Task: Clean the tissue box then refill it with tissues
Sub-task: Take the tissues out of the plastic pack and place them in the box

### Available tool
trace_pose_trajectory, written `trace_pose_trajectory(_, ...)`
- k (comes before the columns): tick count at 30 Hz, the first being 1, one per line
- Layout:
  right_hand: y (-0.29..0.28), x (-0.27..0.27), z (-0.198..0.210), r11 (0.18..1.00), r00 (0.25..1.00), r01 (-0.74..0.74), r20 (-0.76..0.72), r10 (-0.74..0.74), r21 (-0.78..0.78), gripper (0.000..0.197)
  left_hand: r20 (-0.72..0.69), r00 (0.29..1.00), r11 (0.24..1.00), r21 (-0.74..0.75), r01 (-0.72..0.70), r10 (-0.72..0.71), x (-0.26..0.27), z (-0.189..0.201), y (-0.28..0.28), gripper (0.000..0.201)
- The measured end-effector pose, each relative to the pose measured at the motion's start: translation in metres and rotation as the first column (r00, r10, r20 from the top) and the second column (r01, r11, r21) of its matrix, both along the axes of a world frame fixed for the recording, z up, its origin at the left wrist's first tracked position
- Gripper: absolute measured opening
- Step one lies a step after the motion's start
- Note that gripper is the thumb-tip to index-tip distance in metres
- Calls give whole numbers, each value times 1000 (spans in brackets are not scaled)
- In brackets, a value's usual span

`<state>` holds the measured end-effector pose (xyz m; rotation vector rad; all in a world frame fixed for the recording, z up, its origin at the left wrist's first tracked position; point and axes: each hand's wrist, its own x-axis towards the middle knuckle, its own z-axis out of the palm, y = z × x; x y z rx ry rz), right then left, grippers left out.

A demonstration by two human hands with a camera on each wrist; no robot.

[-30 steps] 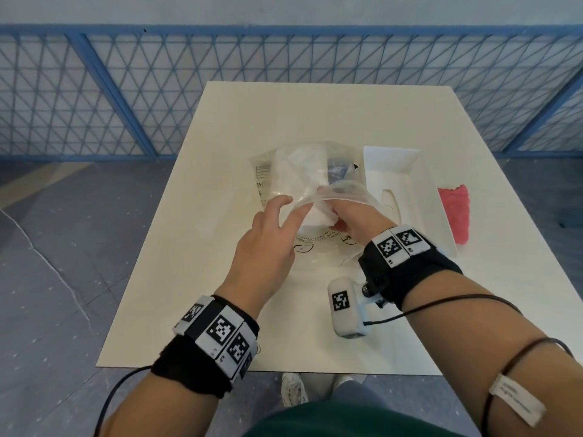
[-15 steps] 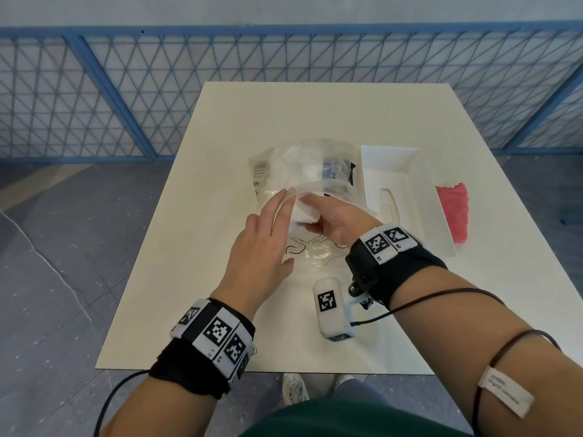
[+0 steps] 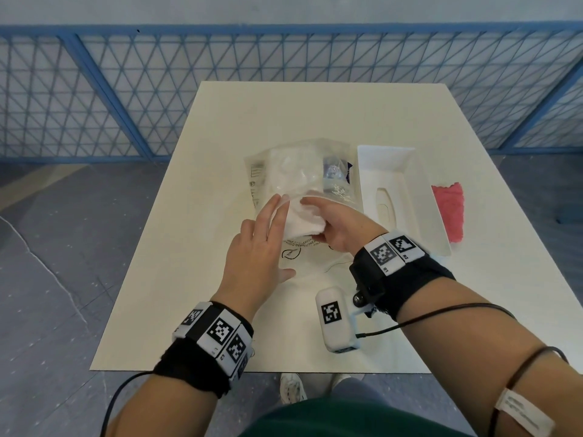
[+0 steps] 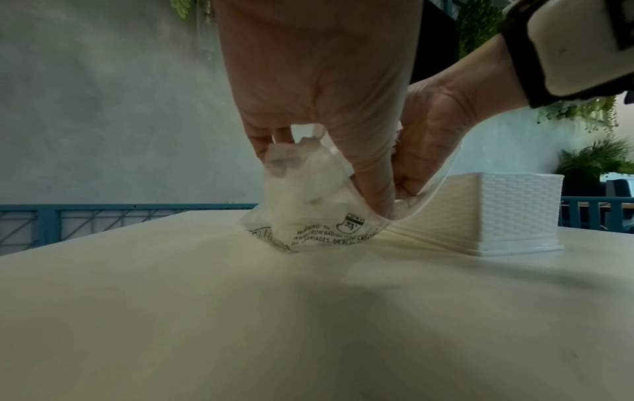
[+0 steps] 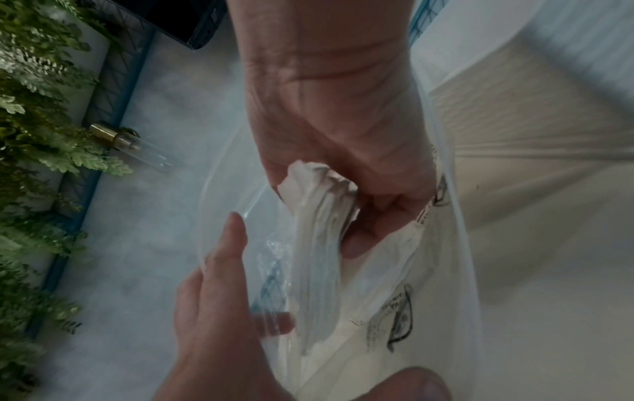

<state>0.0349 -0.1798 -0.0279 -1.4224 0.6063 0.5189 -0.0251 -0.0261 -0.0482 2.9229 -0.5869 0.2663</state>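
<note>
White tissues now further out of plastic bag, right hand gripping.

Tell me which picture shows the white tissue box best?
The head view: it shows the whole tissue box from above, lying beside the plastic bag, slot visible. The left wrist view shows only its woven side. The right wrist view doesn't clearly show it.

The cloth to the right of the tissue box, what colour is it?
Pink-red. The cloth shows best in the head view.
</note>
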Motion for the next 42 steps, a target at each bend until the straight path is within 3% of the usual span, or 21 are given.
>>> trace_pose_trajectory(7, -8, -4, 3, 992, 993, -117, -39, 115, -48, 7, -14, 999, 999, -2, -32, 32, 2, 0, -1, 134)
trace_pose_trajectory(11, -16, -10, 5, 988, 984, -152, -92, 152, 15, 21, 19, 1000, 999, -37, 1, 0, 2, -4, -3, 119)
trace_pose_trajectory(15, -12, -9, -2, 967, 977, -213, -47, 208, -142, 74, -7, 999, 996, -78, 42, -43, 1, -9, -4, 127)
trace_pose_trajectory(16, -13, -9, -6, 955, 973, -231, -38, 228, -187, 79, -26, 999, 996, -85, 38, -40, 1, -11, -4, 129)
trace_pose_trajectory(18, -16, -12, -6, 942, 967, -253, -30, 253, -221, 62, -69, 997, 996, -90, 29, -35, 2, -12, -4, 129)
trace_pose_trajectory(21, -34, -21, 7, 947, 946, -321, 33, 321, -12, 42, -116, 991, 990, -128, 51, -66, 3, -12, -3, 114)
trace_pose_trajectory(24, -57, -36, 30, 832, 833, -550, 106, 542, 69, 39, -165, 985, 982, -187, 17, -48, 5, -9, 0, 90)
trace_pose_trajectory(27, -80, -53, 55, 678, 670, -735, 150, 727, -3, 38, -270, 962, 955, -270, -122, 46, 6, -9, 0, 88)
trace_pose_trajectory(29, -93, -62, 71, 625, 605, -773, 173, 777, -106, 39, -350, 920, 926, -257, -277, 179, 6, -10, -3, 68)
trace_pose_trajectory(31, -102, -65, 84, 665, 627, -735, 240, 741, -133, 37, -359, 914, 963, -112, -245, 191, 4, -16, -4, 42)
trace_pose_trajectory(33, -108, -65, 95, 758, 684, -639, 351, 639, -135, 38, -380, 919, 981, -112, -161, 107, -7, -13, -8, 45)
trace_pose_trajectory(34, -108, -65, 100, 811, 712, -570, 415, 566, -128, 37, -441, 897, 990, -126, -63, 1, -11, -22, -7, 52)
trace_pose_trajectory(35, -111, -62, 100, 861, 737, -495, 468, 487, -115, 36, -418, 900, 992, -56, 112, -125, -12, -34, -3, 52)
trace_pose_trajectory(36, -107, -63, 103, 900, 751, -427, 517, 410, -92, 35, -476, 862, 983, -30, 183, -175, -14, -39, -1, 46)
trace_pose_trajectory(38, -99, -58, 96, 942, 752, -330, 585, 304, -65, 45, -550, 815, 984, -100, 150, -180, -19, -36, 3, 29)
trace_pose_trajectory(39, -94, -56, 91, 953, 747, -291, 603, 280, -82, 55, -576, 800, 968, -251, 22, -167, -20, -28, 3, 24)
trace_pose_trajectory(40, -88, -55, 88, 959, 740, -262, 617, 269, -105, 61, -590, 791, 879, -451, -154, -164, -20, -19, 1, 22)
trace_pose_trajectory(41, -83, -54, 86, 957, 725, -259, 629, 281, -129, 63, -561, 807, 704, -649, -290, -185, -19, -4, -3, 25)
trace_pose_trajectory(42, -78, -54, 84, 954, 710, -262, 639, 294, -148, 62, -498, 837, 511, -792, -334, -226, -14, 11, -5, 40)
